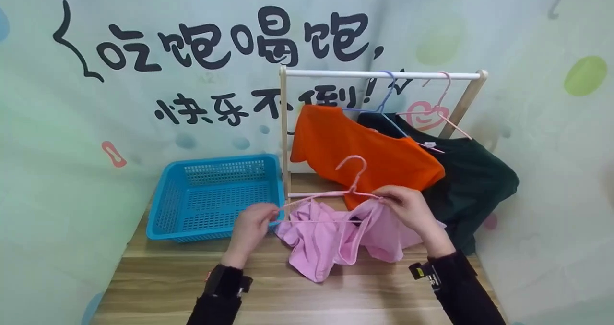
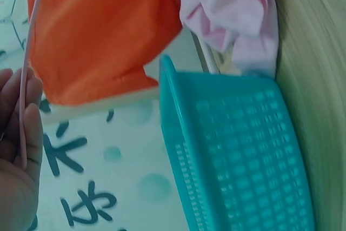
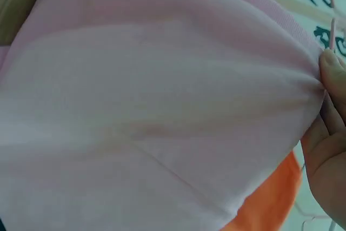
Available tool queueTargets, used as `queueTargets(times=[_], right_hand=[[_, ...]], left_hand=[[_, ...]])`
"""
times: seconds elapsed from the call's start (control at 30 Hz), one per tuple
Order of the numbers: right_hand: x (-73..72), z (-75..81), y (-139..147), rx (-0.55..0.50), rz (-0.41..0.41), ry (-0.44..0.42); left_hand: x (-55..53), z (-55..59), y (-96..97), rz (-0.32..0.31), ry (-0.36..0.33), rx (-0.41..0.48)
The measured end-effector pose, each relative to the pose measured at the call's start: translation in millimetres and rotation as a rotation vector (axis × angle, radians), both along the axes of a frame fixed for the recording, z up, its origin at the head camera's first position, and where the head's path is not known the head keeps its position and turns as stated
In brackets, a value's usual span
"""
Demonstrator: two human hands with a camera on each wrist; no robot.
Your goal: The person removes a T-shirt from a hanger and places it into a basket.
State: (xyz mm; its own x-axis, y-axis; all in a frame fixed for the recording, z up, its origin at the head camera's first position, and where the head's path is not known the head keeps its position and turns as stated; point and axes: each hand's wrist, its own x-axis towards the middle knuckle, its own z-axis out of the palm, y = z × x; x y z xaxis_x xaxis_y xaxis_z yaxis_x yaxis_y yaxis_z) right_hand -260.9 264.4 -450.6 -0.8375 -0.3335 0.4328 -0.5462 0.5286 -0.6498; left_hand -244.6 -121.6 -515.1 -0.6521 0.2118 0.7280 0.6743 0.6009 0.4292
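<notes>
A pink hanger (image 1: 354,190) is held up in front of the rack, its hook pointing upward. My left hand (image 1: 252,226) grips the hanger's left end; in the left wrist view the pink rod (image 2: 27,63) runs between thumb and fingers. A pink shirt (image 1: 314,243) hangs crumpled below the hanger, its lower part near the tabletop. With thumb and fingers my right hand (image 1: 407,207) pinches the shirt's fabric at the hanger's right arm. In the right wrist view the stretched pink cloth (image 3: 162,90) gathers at that thumb. The hanger's right tip is hidden.
A white-barred wooden rack (image 1: 331,74) stands behind, bearing an orange shirt (image 1: 360,147) on a blue hanger (image 1: 381,108) and a dark green shirt (image 1: 460,181) on another pink hanger (image 1: 443,109). The blue basket (image 1: 165,200) sits left of the rack on the wooden table (image 1: 192,277).
</notes>
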Motion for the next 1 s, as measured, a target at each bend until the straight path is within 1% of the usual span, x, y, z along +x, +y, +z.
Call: queueTargets(times=[0.17, 0.27, 0.37, 0.43, 0.53, 0.67, 0.7, 0.73, 0.77, 0.87, 0.93, 0.97, 1.0], right_hand=[[-7.1, -14.3, 15, -0.013, -0.127, -0.013], [-13.2, -23.0, 21, -0.016, -0.216, -0.004], [-18.8, -30.2, 25, -0.004, -0.277, 0.004], [-22.0, -34.1, 27, -0.004, -0.294, 0.004], [-26.2, -38.3, 29, -0.004, -0.296, 0.008], [-30.3, -41.2, 31, 0.007, -0.298, 0.004], [-30.7, -41.0, 31, -0.004, -0.291, -0.007], [-30.9, -40.4, 31, -0.034, -0.267, -0.024], [-30.5, -39.2, 32, -0.084, -0.232, -0.05], [-26.7, -30.8, 34, -0.268, -0.073, -0.138], [-23.0, -22.8, 34, -0.35, 0.045, -0.18], [-20.9, -18.4, 33, -0.352, 0.087, -0.181], [-19.0, -14.0, 33, -0.327, 0.106, -0.168]], left_hand=[[4.4, 0.0, -30.0, 0.053, -0.127, 0.032], [6.8, -0.6, -47.3, 0.069, -0.154, 0.051], [8.6, -2.3, -62.9, 0.075, -0.154, 0.072], [9.7, -3.2, -71.6, 0.074, -0.152, 0.083], [10.6, -5.3, -81.2, 0.076, -0.16, 0.105], [10.6, -8.5, -86.8, 0.073, -0.183, 0.162], [10.7, -9.3, -86.8, 0.071, -0.185, 0.179], [10.8, -9.8, -86.4, 0.069, -0.187, 0.192], [10.8, -10.1, -85.4, 0.067, -0.185, 0.201], [9.5, -10.5, -79.4, 0.054, -0.164, 0.205], [7.7, -10.2, -73.7, 0.052, -0.145, 0.19], [6.6, -9.6, -70.3, 0.051, -0.14, 0.185], [5.6, -9.1, -66.8, 0.047, -0.136, 0.185]])
